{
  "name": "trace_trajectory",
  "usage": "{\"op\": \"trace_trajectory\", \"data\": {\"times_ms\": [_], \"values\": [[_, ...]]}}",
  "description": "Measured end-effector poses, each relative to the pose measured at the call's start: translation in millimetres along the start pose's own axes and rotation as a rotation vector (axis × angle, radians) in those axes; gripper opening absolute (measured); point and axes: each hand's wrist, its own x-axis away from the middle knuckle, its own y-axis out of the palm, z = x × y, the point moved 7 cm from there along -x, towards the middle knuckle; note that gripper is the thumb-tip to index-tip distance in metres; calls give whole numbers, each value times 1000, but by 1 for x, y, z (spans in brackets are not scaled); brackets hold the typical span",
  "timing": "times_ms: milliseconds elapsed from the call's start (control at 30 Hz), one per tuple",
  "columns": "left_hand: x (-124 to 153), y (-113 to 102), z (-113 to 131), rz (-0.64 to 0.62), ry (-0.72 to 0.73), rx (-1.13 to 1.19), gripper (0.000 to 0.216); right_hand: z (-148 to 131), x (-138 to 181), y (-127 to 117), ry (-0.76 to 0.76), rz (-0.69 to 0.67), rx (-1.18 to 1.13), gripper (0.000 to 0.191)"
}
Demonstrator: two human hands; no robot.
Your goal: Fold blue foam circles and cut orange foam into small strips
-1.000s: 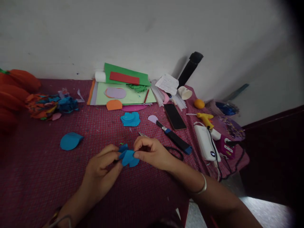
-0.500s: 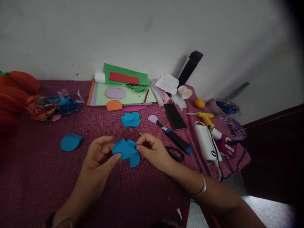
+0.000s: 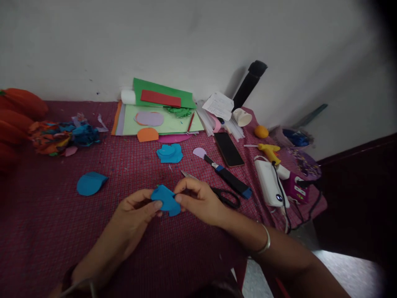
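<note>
Between my two hands is a blue paper cutout [image 3: 166,200] made of rounded petal shapes, held above the cloth. My left hand [image 3: 141,208] pinches its left side, thumb on top and fingers behind. On its right edge, my right hand [image 3: 198,200] grips the paper between thumb and index finger. Scissors [image 3: 228,198] lie partly under my right hand, blade tip and black handle showing. Beyond my hands rests a small pile of blue paper pieces [image 3: 169,153]. A single blue petal cutout [image 3: 91,183] lies to the left.
Coloured sheets [image 3: 130,120] lie along the wall. Crumpled paper scraps [image 3: 58,138] sit at the left. Rightward are a blue-black tool [image 3: 232,182], a phone [image 3: 228,150], a yellow glue gun [image 3: 269,152], a white power bank [image 3: 269,182] with cables, and a paper cup [image 3: 242,117].
My left hand has moved slightly right, its fingers now closer behind the paper. The blue cutout has turned and looks more compact. More of the scissors shows.
</note>
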Motion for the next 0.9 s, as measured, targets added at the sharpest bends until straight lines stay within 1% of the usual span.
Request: {"op": "trace_trajectory", "data": {"times_ms": [33,100,133,200,267,300,367,433,500,567,600,667,733,767,800,833,900], "values": [[-2,-3,1,14,-2,40,11,-2,-1,-2,-17,-17,76,13],[-5,-12,8,63,22,106,14,-9,-3,-5,-86,-67,315,12],[-7,-16,12,92,40,122,15,-13,-3,-4,-133,-109,458,16],[-11,-23,19,134,72,125,15,-17,-1,5,-225,-244,724,32],[-13,-26,23,139,82,123,15,-15,4,17,-294,-390,916,45],[-13,-25,23,129,81,132,14,-14,7,22,-318,-438,987,47],[-13,-23,22,106,74,167,13,-10,9,27,-335,-476,1086,43],[-12,-21,19,90,65,199,14,-8,8,28,-331,-458,1126,35],[-11,-19,18,74,55,204,14,-9,6,25,-327,-428,1116,25],[-8,-16,17,59,38,186,14,-13,1,19,-314,-358,1055,15],[-7,-15,17,56,32,172,14,-15,-2,14,-297,-291,1005,12],[-5,-13,15,57,20,133,15,-20,-7,-1,-251,-101,852,8],[-2,-10,12,51,9,76,15,-21,-9,-15,-200,83,634,9],[-1,-8,9,41,4,41,15,-20,-9,-19,-174,142,513,10],[-1,-6,6,27,-5,4,14,-16,-8,-21,-138,170,392,10],[0,-3,3,14,-12,-28,13,-11,-8,-20,-86,171,276,10],[0,1,-1,-11,-13,-67,11,0,-6,-13,36,127,90,9]]}}
